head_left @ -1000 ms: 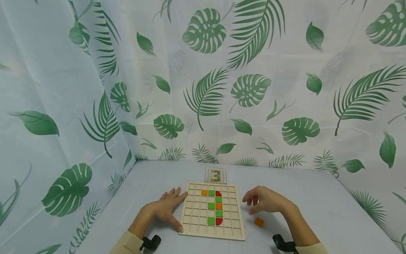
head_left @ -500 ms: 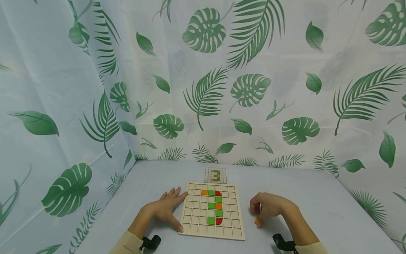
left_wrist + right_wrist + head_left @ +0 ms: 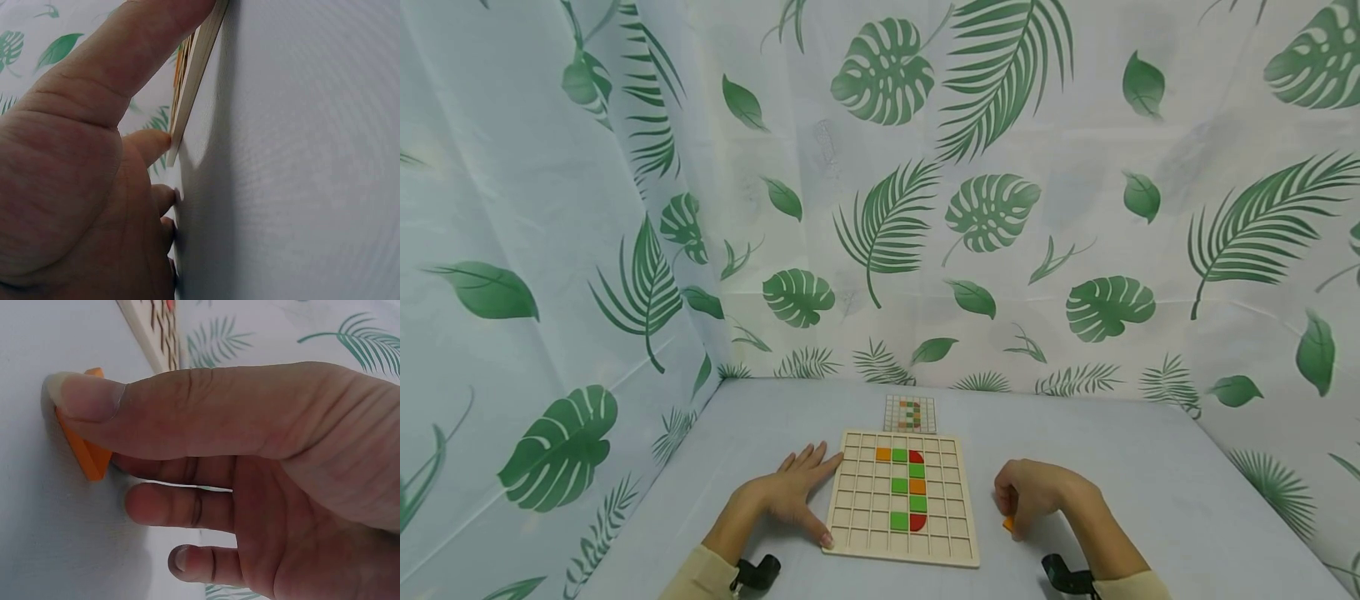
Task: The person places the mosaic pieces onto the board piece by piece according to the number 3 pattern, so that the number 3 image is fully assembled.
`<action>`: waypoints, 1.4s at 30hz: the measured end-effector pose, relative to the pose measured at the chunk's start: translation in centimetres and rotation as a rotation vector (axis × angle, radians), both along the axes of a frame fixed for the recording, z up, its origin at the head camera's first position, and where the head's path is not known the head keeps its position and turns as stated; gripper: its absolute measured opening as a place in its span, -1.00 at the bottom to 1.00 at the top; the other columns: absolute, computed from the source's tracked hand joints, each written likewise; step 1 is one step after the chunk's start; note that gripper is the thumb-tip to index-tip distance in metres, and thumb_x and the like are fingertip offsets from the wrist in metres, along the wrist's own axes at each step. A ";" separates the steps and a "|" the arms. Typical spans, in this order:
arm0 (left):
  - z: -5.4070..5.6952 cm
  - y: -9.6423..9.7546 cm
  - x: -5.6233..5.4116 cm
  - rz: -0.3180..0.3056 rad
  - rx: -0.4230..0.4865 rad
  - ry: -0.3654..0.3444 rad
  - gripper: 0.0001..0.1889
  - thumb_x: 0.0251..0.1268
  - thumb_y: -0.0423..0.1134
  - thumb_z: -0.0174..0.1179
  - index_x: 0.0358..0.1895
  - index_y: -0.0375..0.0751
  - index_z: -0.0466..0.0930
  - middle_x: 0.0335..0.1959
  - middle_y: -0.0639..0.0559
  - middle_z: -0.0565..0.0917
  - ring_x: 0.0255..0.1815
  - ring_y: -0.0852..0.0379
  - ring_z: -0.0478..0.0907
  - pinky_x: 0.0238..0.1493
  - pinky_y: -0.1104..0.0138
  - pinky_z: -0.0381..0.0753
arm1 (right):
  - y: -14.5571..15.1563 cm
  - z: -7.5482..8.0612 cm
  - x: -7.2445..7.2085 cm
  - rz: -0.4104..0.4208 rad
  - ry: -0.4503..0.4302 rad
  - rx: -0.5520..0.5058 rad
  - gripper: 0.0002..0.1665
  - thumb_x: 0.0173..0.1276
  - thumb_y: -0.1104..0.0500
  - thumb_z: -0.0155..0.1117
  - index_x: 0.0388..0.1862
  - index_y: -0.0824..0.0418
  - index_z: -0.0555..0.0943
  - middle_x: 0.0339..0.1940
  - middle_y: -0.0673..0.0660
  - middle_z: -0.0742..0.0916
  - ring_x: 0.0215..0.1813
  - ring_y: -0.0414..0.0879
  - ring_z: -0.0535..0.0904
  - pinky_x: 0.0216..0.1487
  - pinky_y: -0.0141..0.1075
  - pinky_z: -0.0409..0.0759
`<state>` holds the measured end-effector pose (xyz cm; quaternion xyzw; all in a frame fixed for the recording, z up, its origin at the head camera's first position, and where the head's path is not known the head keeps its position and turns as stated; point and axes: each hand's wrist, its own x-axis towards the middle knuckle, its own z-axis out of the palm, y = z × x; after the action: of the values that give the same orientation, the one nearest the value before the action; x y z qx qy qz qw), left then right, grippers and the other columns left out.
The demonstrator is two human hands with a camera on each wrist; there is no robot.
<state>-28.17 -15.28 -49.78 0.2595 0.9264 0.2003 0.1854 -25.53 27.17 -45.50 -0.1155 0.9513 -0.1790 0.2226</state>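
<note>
A wooden grid board [image 3: 861, 500] lies on the table, with several green square tiles [image 3: 918, 504], orange square tiles [image 3: 917, 487] and red rounded tiles [image 3: 917, 523] set in its cells. My left hand [image 3: 790, 493] spreads along the board's left side, fingers extended. In the left wrist view, its thumb and index fingertip touch the board's edge [image 3: 194, 81]. To the right of the board, my right hand [image 3: 1037, 487] pinches a loose orange tile [image 3: 94, 459] at the tabletop. The right wrist view shows the thumb across this tile, which stands tilted; the index fingertip is hidden behind it.
A small pattern card [image 3: 891, 417] with a similar coloured grid lies directly behind the board. The white table [image 3: 1120, 467] meets a leaf-printed curtain [image 3: 880, 250] at the back. Black wrist cameras [image 3: 760, 573] are worn on both wrists.
My right hand has come down and slightly right from above the loose orange tile, and its thumb and fingers have closed on it. My left hand and the board have stayed put.
</note>
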 end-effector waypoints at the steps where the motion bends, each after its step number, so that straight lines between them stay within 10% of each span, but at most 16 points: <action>1: 0.0 0.0 0.0 0.001 -0.001 0.001 0.41 -0.22 0.39 0.60 0.72 0.07 -0.05 0.75 -0.24 -0.16 0.76 -0.27 -0.30 0.68 -0.24 -0.24 | 0.0 0.0 0.0 -0.003 0.007 0.007 -0.61 -0.16 0.36 0.74 -0.50 0.09 0.65 -0.49 0.01 0.70 -0.38 -0.08 0.53 -0.33 -0.20 0.48; 20: 0.1 0.0 0.1 0.003 -0.005 0.003 0.41 -0.22 0.40 0.59 0.72 0.07 -0.05 0.75 -0.24 -0.16 0.76 -0.27 -0.30 0.68 -0.23 -0.24 | -0.3 -0.3 -0.4 -0.023 0.071 -0.002 -0.64 -0.08 0.46 0.61 -0.50 0.06 0.66 -0.50 0.00 0.68 -0.38 -0.07 0.53 -0.35 -0.22 0.46; 29: 0.0 0.0 0.0 0.008 -0.001 -0.002 0.40 -0.23 0.41 0.59 0.72 0.08 -0.04 0.75 -0.23 -0.16 0.76 -0.26 -0.30 0.68 -0.24 -0.24 | 0.0 -0.2 -1.1 0.172 0.140 -0.239 -0.82 0.23 0.40 0.40 -0.36 0.12 0.76 -0.52 -0.04 0.71 -0.45 -0.16 0.55 -0.44 -0.34 0.49; 35: 0.0 0.0 0.0 0.008 -0.001 -0.003 0.40 -0.22 0.40 0.59 0.72 0.08 -0.04 0.75 -0.23 -0.16 0.76 -0.26 -0.30 0.68 -0.24 -0.24 | -0.8 0.1 -1.7 0.113 0.180 -0.425 -0.72 0.45 0.32 0.29 0.10 0.32 0.68 -0.29 0.08 0.72 -0.35 -0.09 0.71 -0.31 -0.32 0.69; 42: 0.2 0.1 0.1 0.011 -0.004 -0.007 0.40 -0.24 0.40 0.60 0.72 0.06 -0.03 0.74 -0.24 -0.14 0.76 -0.28 -0.29 0.68 -0.23 -0.24 | -1.9 0.0 -1.9 0.072 0.337 -0.487 -0.77 0.37 0.37 0.38 -0.03 0.18 0.72 -0.20 0.07 0.75 -0.28 -0.10 0.67 -0.28 -0.36 0.70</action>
<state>-28.04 -15.17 -49.60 0.2533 0.9276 0.2005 0.1878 -27.39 25.25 -45.50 -0.2273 0.8992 -0.3724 0.0333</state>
